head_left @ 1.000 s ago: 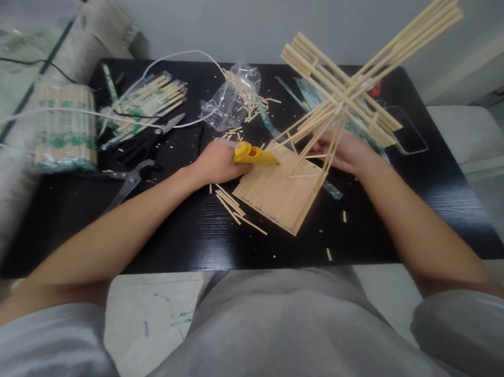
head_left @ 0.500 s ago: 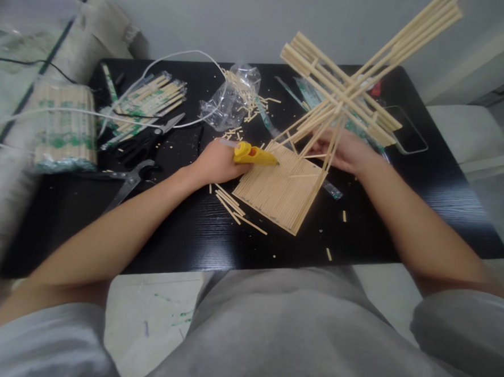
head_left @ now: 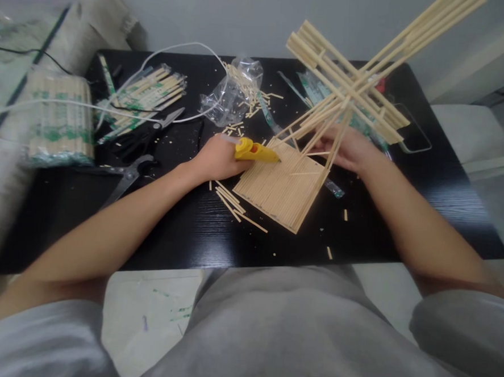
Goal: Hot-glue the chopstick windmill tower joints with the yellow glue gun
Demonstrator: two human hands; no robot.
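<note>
My left hand is wrapped round a yellow hot glue gun. Its nozzle points right, over the flat base of a model built from bamboo chopsticks. From the base's far side, slanted stick legs rise to a windmill-like cross of blades, tilted up to the right. Behind those legs, my right hand has its fingers curled against the model; the sticks partly hide the fingertips. A thin loose-looking stick lies across the base.
Scissors and pliers-like cutters lie left on the black table. Beyond are wrapped chopsticks, a packed bundle, a clear bag and a looping white cable. Cut sticks lie by the base.
The blades of the model have shifted slightly up and to the right in view. The glue gun's nozzle has moved a touch right and up. Both hands keep nearly the same place.
</note>
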